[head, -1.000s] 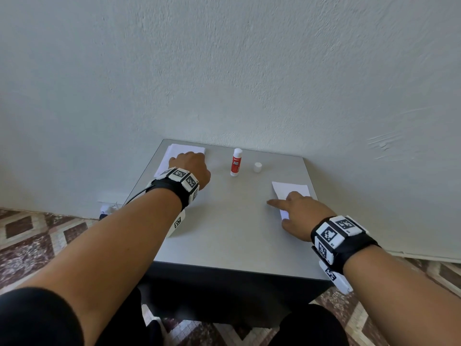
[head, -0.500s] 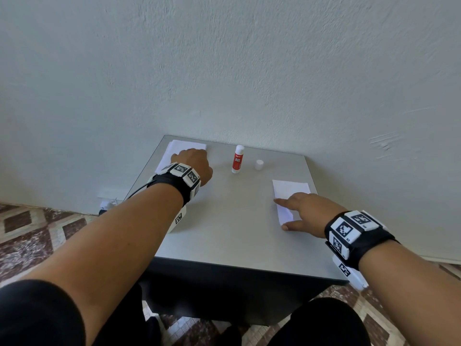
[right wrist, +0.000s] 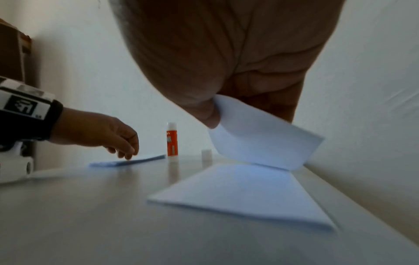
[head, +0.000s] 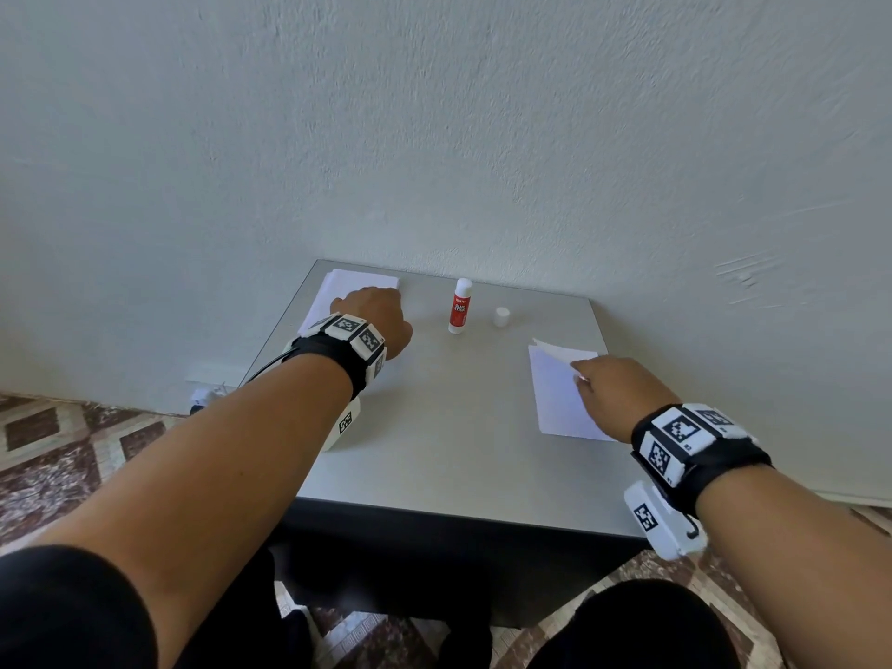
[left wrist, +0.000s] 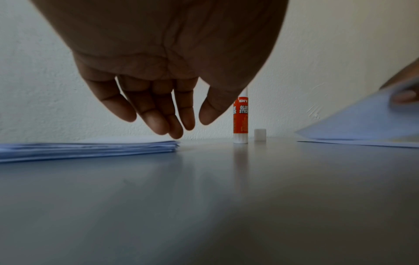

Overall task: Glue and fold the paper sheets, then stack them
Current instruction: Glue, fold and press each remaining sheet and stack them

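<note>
A: Right hand pinching the raised flap of the folded sheet, bent over toward the wrist. Left hand loose, fingers extended, tips just above or brushing the paper stack; contact hard to tell.

B: Risks?

A: Likely a crooked crease or a slipped flap, given a one-sided pinch and nothing pressing the lower half down.

B: Position?

A: Sheet flat on the table, directly under the right hand. Stack at the far left corner. Glue stick upright, uncapped, between them, cap beside it.
</note>
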